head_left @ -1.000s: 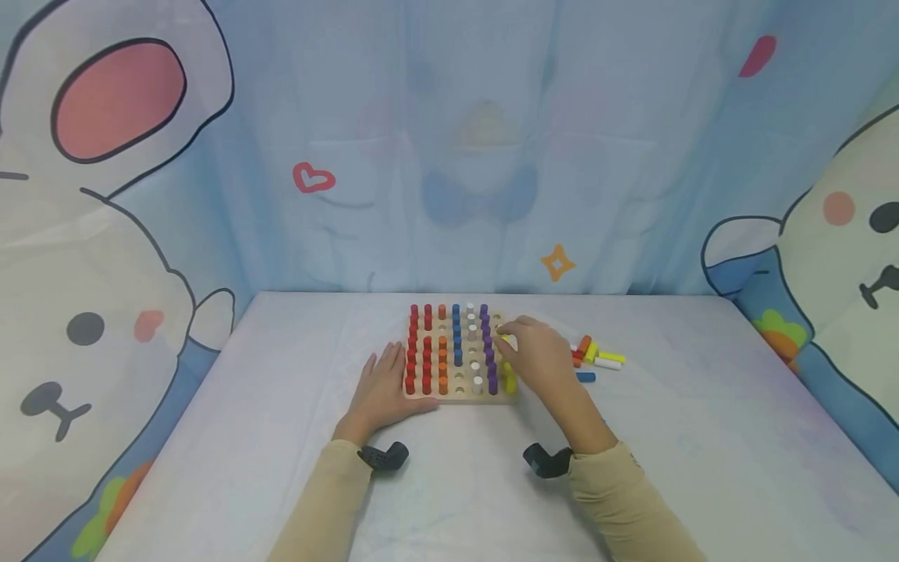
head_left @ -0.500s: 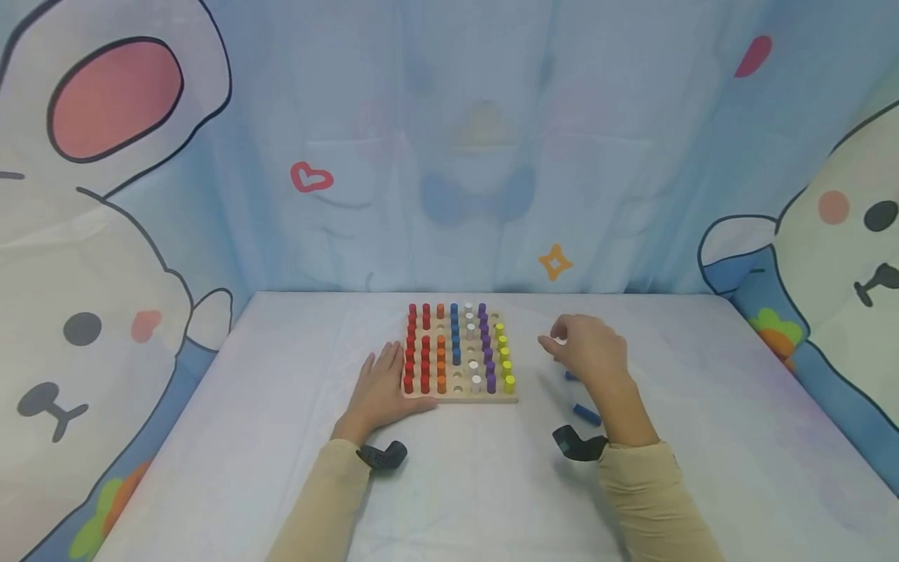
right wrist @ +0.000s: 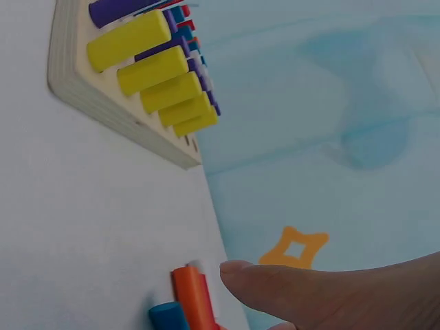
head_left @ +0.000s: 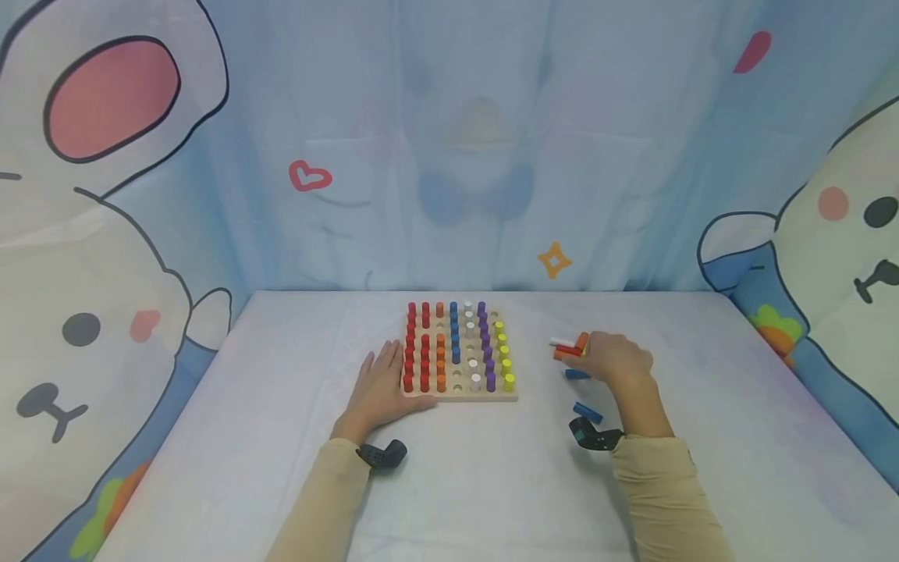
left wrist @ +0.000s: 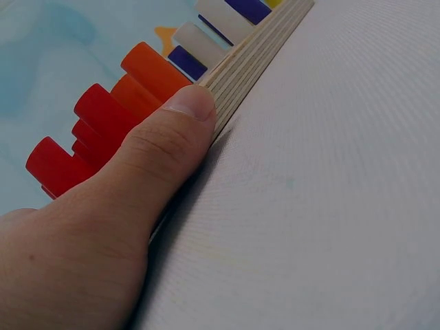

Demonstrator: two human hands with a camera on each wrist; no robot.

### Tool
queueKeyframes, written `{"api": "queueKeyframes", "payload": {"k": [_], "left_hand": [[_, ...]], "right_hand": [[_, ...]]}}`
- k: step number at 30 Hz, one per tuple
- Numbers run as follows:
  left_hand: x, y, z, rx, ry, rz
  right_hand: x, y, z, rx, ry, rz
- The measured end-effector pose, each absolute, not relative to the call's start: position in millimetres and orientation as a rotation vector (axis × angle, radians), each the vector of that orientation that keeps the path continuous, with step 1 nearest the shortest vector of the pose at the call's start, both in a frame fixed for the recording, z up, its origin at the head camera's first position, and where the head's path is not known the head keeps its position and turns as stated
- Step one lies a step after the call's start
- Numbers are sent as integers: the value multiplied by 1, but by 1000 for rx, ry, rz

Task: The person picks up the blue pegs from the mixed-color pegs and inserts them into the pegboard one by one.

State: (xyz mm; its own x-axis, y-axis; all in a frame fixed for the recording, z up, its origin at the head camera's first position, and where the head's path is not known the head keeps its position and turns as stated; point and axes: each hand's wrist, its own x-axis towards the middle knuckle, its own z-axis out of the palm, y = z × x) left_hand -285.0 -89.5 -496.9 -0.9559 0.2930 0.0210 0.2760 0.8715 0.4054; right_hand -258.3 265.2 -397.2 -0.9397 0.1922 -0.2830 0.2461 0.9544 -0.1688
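Note:
A wooden pegboard [head_left: 463, 396] stands on the table, with columns of red, orange, blue, white, purple and yellow pegs and some bare holes. My left hand [head_left: 379, 394] rests against its left side with fingers stretched out, while the thumb [left wrist: 172, 127] lies along the front edge. Right of the board, my right hand [head_left: 621, 361] is over a small pile of loose pegs, among them an orange peg [head_left: 566, 355] and a white peg [head_left: 562, 342]. In the right wrist view the right thumb [right wrist: 275, 285] reaches out near an orange peg [right wrist: 192, 295]; the other fingertips are hidden.
Two blue pegs lie apart from the pile: one blue peg [head_left: 577, 374] just in front of it and another blue peg [head_left: 587, 412] nearer the right wrist. A white cloth covers the table [head_left: 477, 484]. Behind it hangs a printed curtain [head_left: 379, 234].
My right hand has left the yellow column of the board and moved right, down to the loose pegs. One more yellow peg top shows uncovered. The left hand stays in place.

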Motion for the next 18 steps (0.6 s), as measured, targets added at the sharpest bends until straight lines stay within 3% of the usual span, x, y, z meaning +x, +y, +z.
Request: {"api": "queueKeyframes", "payload": {"k": [18], "left_hand": [[-286, -90, -499, 461, 3000, 666]], "right_hand": [[-266, 265, -418, 327, 2804, -224]]}}
